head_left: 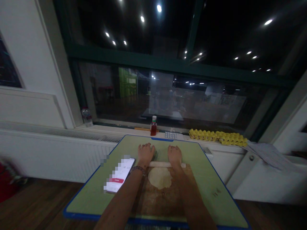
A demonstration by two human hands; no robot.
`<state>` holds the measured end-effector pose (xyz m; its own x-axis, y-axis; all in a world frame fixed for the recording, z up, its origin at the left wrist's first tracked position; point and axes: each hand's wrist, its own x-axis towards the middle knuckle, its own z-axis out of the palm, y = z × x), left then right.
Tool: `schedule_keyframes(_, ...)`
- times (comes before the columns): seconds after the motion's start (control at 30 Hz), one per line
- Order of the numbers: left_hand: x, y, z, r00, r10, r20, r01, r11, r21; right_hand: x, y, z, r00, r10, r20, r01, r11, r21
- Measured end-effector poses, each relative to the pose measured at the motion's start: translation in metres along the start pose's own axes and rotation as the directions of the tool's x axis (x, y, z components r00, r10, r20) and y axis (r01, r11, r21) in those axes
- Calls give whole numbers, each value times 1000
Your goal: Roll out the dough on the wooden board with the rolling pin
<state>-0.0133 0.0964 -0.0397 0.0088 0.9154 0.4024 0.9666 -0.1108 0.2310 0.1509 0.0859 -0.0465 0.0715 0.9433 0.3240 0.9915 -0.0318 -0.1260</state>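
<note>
A pale rolling pin [160,164] lies crosswise on a brown wooden board [158,204], behind a flat, roughly round sheet of dough [160,178]. My left hand [145,153] rests over the pin's left end, palm down, its fingers stretched forward past it and the thumb apart. Over the right part of the pin is my right hand [174,155], also palm down with fingers reaching beyond it. Neither hand is wrapped round the pin. A beaded bracelet [138,169] circles my left wrist. Part of the board is hidden under my forearms.
A phone [121,175] with a lit screen lies left of the board on the green, blue-edged table [211,191]. On the windowsill stand a red sauce bottle [153,126], a clear bottle [86,116] and yellow egg cartons [217,136]. A radiator [59,156] runs along the wall.
</note>
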Motion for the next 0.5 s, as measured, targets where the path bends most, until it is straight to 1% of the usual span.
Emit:
schedule_keyframes(0.1,1,0,1,1000,2,-1,-2,1000,9,3,0,2,999,38,-22,-37,999,4)
schedule_keyframes(0.23,1,1,0,1000,9,7,-9,999,35,6,0,5,997,59,-40,-59,998,6)
schedule_keyframes(0.4,1,1,0,1000,10,17,-11,999,41,7,0,6,998,56,-22,-57,998,-2)
schedule_keyframes(0.5,1,1,0,998,-2,61,-1,999,43,6,0,5,998,55,12,-55,998,-5)
